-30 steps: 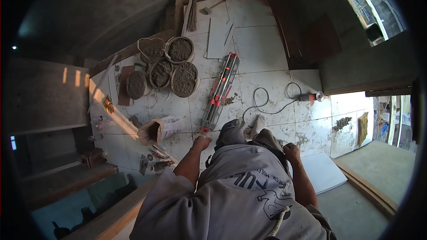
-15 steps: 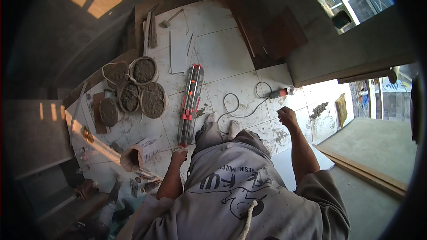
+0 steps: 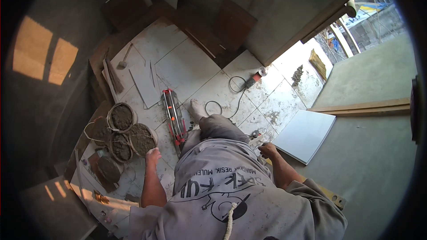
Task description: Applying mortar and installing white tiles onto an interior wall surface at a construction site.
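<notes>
"Talk me through the left hand first."

"On my feed the left hand (image 3: pixel 152 154) hangs low with its fingers bent; I can't tell whether it is closed around anything. Its fingertips meet the edge of the nearest bucket (image 3: pixel 155 135) in my view, but I can't judge whether they touch it or pass above."

"And the right hand (image 3: pixel 267 151)?"

"I see its fingers curled inward, out beside the shirt (image 3: pixel 222 164). I can't make out whether it grips something. Just past it is a small pale piece (image 3: pixel 255 142) with thin cords, too small for me to name."

"What do I have around them?"

"Near the left hand, five buckets stand clustered on the white tiled floor (image 3: pixel 209 86); the nearest is filled with a grey-brown mix. Between it and the bare foot (image 3: pixel 196 109) lies the long tile cutter (image 3: pixel 174 118), red at its ends, with silver rails. On the right hand's side I get a flat stack of white tiles (image 3: pixel 304 134) and a yellow bar (image 3: pixel 334 197), partly hidden by the sleeve."

"Farther out?"

"I see a red angle grinder (image 3: pixel 254 80), its cord looping back toward the legs. Beyond the buckets a mallet (image 3: pixel 122 65) lies near some loose tile pieces (image 3: pixel 143 84)."
</notes>
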Demonstrator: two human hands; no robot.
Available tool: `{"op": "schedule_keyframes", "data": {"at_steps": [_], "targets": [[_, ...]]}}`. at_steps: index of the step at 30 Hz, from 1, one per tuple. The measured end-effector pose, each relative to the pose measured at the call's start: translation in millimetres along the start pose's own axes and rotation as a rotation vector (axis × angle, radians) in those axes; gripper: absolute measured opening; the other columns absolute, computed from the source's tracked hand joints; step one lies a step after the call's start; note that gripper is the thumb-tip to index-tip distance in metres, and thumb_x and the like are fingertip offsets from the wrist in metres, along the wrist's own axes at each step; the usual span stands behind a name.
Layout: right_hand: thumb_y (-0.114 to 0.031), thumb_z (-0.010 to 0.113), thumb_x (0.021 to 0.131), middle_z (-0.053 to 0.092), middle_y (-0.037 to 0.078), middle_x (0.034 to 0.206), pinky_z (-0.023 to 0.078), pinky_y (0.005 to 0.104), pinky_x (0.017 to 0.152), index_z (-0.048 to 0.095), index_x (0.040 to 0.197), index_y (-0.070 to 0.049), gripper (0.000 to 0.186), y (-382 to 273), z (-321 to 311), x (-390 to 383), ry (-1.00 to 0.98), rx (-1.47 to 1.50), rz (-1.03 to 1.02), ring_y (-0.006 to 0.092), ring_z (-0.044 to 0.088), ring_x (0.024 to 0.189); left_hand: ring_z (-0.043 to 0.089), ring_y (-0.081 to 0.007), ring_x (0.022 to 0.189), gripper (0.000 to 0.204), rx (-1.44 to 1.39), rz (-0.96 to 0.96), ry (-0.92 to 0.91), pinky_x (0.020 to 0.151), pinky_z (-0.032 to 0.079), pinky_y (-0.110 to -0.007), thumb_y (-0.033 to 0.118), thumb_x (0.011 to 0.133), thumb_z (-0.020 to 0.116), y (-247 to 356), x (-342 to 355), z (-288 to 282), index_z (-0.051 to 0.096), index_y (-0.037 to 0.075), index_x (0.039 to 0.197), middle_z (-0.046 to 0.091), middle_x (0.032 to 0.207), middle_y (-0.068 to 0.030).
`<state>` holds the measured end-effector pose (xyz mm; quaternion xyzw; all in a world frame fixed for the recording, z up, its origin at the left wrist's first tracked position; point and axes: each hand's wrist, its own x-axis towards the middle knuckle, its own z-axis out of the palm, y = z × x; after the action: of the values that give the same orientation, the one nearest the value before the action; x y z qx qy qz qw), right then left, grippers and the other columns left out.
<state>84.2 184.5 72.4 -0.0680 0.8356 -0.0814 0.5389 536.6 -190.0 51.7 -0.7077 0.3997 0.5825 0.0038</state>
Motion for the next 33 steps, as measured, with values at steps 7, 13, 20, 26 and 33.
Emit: {"op": "schedule_keyframes", "data": {"at_steps": [7, 13, 20, 26, 33], "targets": [[-0.024, 0.054, 0.077, 0.060, 0.009, 0.061, 0.047, 0.0312, 0.047, 0.062, 0.081, 0.000, 0.026, -20.3, -17.1, -13.7, 0.237, 0.308, 0.034, 0.0180, 0.057, 0.049, 0.061, -0.0203, 0.088, 0.047, 0.235, 0.103, -0.243, 0.067, 0.044, -0.035, 0.038, 0.082, 0.054, 47.0, -30.3, 56.3, 0.052, 0.007, 0.118, 0.061, 0.101, -0.0085], [-0.026, 0.055, 0.078, 0.062, 0.010, 0.068, 0.049, 0.0315, 0.056, 0.062, 0.087, 0.001, 0.029, -72.9, -18.4, -39.6, 0.290, 0.260, -0.126, 0.0179, 0.060, 0.057, 0.063, -0.0257, 0.084, 0.047, 0.210, 0.036, -0.174, 0.068, 0.047, -0.034, 0.032, 0.083, 0.053, 25.0, 2.7, 21.2, 0.052, -0.001, 0.117, 0.061, 0.100, -0.0164], [-0.024, 0.056, 0.077, 0.061, 0.010, 0.066, 0.047, 0.0305, 0.048, 0.061, 0.078, 0.001, 0.026, -47.9, -10.0, -35.4, 0.202, 0.252, 0.022, 0.0173, 0.060, 0.055, 0.061, -0.0246, 0.090, 0.046, 0.031, 0.072, -0.064, 0.064, 0.044, -0.033, 0.032, 0.084, 0.053, 45.7, -6.4, -2.3, 0.052, 0.000, 0.117, 0.060, 0.102, -0.0168], [-0.022, 0.056, 0.080, 0.059, 0.010, 0.068, 0.046, 0.0304, 0.046, 0.058, 0.092, 0.002, 0.027, -49.9, -21.3, -19.9, 0.135, 0.224, 0.104, 0.0181, 0.056, 0.052, 0.058, -0.0269, 0.099, 0.045, 0.071, -0.063, -0.090, 0.080, 0.043, -0.041, 0.036, 0.085, 0.053, 18.5, -15.1, 9.5, 0.052, 0.004, 0.117, 0.058, 0.109, -0.0139], [-0.022, 0.053, 0.081, 0.062, 0.012, 0.069, 0.047, 0.0296, 0.048, 0.060, 0.092, 0.005, 0.030, -99.1, -38.1, -55.0, 0.197, 0.259, -0.088, 0.0172, 0.060, 0.055, 0.061, -0.0311, 0.089, 0.046, 0.462, 0.109, -0.095, 0.079, 0.045, -0.038, 0.040, 0.082, 0.048, -22.9, 26.7, 19.9, 0.061, -0.003, 0.094, 0.062, 0.093, -0.0208]]}}
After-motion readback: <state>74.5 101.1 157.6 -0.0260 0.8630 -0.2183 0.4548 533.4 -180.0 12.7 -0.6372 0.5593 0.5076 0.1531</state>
